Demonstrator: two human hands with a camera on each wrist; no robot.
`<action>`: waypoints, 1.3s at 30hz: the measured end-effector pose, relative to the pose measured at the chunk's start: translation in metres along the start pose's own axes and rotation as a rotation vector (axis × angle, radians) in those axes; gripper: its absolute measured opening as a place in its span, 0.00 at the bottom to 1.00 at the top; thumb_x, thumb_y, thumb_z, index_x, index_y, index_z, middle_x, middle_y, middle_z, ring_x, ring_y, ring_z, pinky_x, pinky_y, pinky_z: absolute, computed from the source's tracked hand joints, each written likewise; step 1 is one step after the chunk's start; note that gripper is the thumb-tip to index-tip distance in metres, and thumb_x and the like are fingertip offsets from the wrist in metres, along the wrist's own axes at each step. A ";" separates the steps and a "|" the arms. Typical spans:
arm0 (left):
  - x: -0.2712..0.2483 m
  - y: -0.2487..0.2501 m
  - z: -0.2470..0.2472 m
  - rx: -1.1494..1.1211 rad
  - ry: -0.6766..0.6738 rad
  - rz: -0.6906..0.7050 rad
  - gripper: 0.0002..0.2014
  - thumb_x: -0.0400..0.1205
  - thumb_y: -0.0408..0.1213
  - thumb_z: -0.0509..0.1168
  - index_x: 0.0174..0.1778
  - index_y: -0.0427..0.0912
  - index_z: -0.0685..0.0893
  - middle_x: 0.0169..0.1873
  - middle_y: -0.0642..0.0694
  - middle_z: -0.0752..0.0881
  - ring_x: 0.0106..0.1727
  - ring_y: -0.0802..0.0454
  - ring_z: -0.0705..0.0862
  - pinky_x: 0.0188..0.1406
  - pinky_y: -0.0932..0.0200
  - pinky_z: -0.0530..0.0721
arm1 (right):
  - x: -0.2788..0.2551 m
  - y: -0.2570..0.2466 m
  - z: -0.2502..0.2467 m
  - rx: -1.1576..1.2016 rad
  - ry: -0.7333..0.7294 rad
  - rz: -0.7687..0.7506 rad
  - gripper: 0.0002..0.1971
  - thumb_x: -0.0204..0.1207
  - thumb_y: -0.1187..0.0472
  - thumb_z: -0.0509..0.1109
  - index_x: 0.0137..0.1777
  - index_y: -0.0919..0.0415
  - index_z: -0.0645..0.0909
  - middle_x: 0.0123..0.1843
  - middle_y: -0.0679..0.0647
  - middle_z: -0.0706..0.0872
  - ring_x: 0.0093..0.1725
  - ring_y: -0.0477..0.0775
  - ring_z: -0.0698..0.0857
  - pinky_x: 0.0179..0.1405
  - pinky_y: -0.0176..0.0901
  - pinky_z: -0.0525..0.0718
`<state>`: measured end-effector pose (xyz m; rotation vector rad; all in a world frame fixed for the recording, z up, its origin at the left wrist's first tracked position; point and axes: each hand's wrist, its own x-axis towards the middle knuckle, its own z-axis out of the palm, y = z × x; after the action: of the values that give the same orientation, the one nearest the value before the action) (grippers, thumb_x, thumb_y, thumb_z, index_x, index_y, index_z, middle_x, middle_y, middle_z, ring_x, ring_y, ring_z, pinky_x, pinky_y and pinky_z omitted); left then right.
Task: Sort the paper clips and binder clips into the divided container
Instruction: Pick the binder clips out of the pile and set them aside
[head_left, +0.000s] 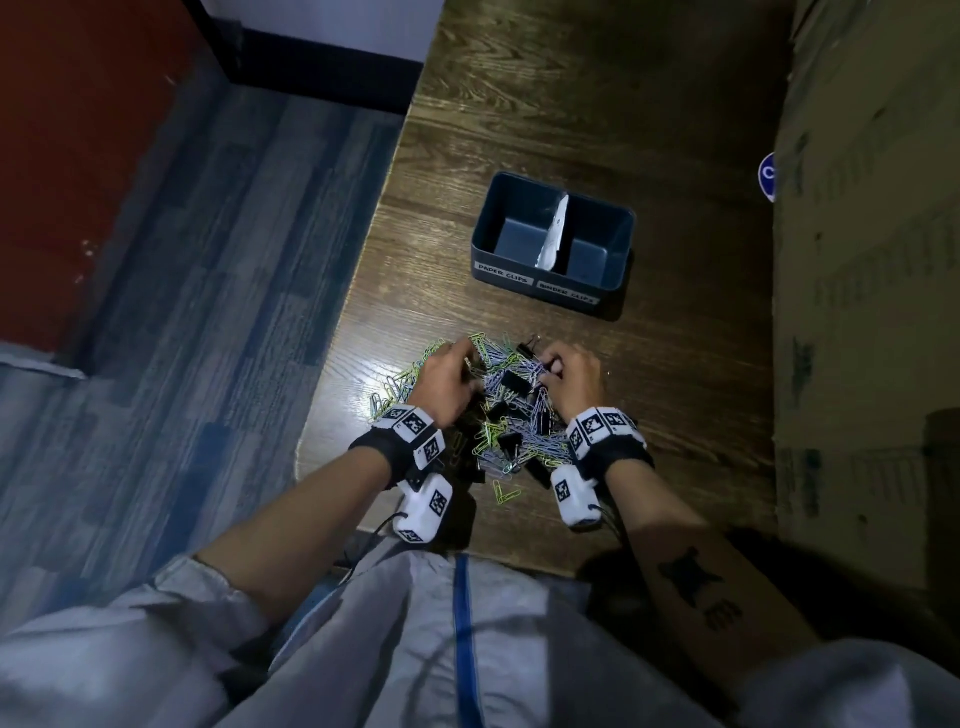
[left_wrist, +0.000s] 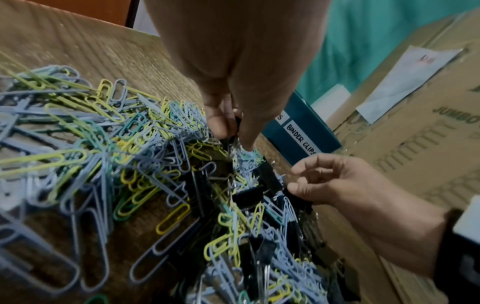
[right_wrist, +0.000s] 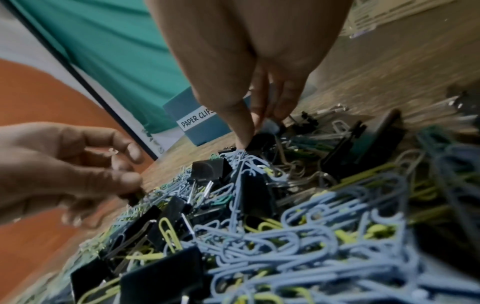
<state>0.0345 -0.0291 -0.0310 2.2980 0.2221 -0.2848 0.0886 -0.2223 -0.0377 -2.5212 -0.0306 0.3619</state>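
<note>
Dark blue rectangular plastic container w/ white divider sits on the dark wood-grain table, long axis running left-right but skewed a bit, front wall w/ "PAPER CLIPS" label left, "BINDER CLIPS" label right; both compartments look bare. Nearer the person than the container: mixed heap of blue, yellow and green wire paper clips and black metal binder clips, pointing every which way, no common axis. Left hand over heap's left part, thumb + index pinched on a small black binder clip. Right hand over heap's right part, fingers curled, tips pinching a black clip in the heap, exact grip unclear. Tan cardboard box right of container.
</note>
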 end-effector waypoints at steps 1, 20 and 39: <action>0.001 0.000 -0.004 -0.037 0.011 -0.002 0.14 0.75 0.32 0.75 0.52 0.42 0.78 0.50 0.46 0.82 0.45 0.51 0.83 0.37 0.65 0.81 | -0.001 0.001 -0.001 -0.023 0.011 0.024 0.13 0.71 0.68 0.79 0.50 0.52 0.84 0.55 0.55 0.82 0.60 0.60 0.79 0.59 0.58 0.82; 0.067 -0.060 -0.090 -0.125 0.029 -0.226 0.15 0.76 0.19 0.69 0.52 0.42 0.84 0.50 0.41 0.86 0.51 0.46 0.85 0.49 0.66 0.81 | -0.006 -0.009 -0.039 0.076 -0.080 0.151 0.11 0.74 0.66 0.78 0.49 0.49 0.87 0.50 0.46 0.88 0.52 0.51 0.86 0.54 0.55 0.89; 0.083 0.062 0.016 0.761 -0.502 0.330 0.41 0.73 0.42 0.77 0.80 0.54 0.64 0.74 0.36 0.67 0.72 0.33 0.69 0.67 0.37 0.79 | -0.034 0.100 -0.060 -0.057 0.225 0.393 0.08 0.73 0.66 0.75 0.52 0.61 0.85 0.54 0.65 0.82 0.55 0.69 0.83 0.58 0.57 0.84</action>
<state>0.1269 -0.0763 -0.0209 2.8314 -0.6155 -0.8713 0.0661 -0.3414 -0.0371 -2.6021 0.5551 0.2288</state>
